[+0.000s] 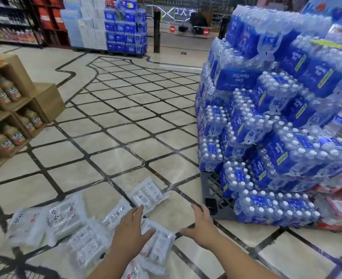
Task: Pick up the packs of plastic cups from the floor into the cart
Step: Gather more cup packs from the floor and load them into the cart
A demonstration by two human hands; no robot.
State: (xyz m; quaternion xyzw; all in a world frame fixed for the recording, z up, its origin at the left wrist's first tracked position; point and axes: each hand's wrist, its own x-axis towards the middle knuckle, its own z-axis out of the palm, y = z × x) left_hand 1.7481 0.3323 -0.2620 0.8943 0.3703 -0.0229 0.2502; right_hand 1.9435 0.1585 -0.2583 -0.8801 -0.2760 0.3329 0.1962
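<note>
Several clear packs of plastic cups lie scattered on the tiled floor at the bottom left, among them one far pack [147, 193], one at the left [65, 217] and one under my arms [159, 243]. My left hand [131, 228] hovers over the packs with fingers spread and holds nothing. My right hand [201, 226] is out beside it over bare floor, fingers loosely bent, empty. A dark wire mesh at the bottom left corner [3, 268] may be the cart; I cannot tell.
A tall stack of blue bottled-water packs [277, 121] on a grey pallet [210, 190] stands close on the right. Wooden shelves with bottles [11, 109] stand on the left. The patterned tile floor [125, 121] stretches ahead towards more water stacks [125, 29].
</note>
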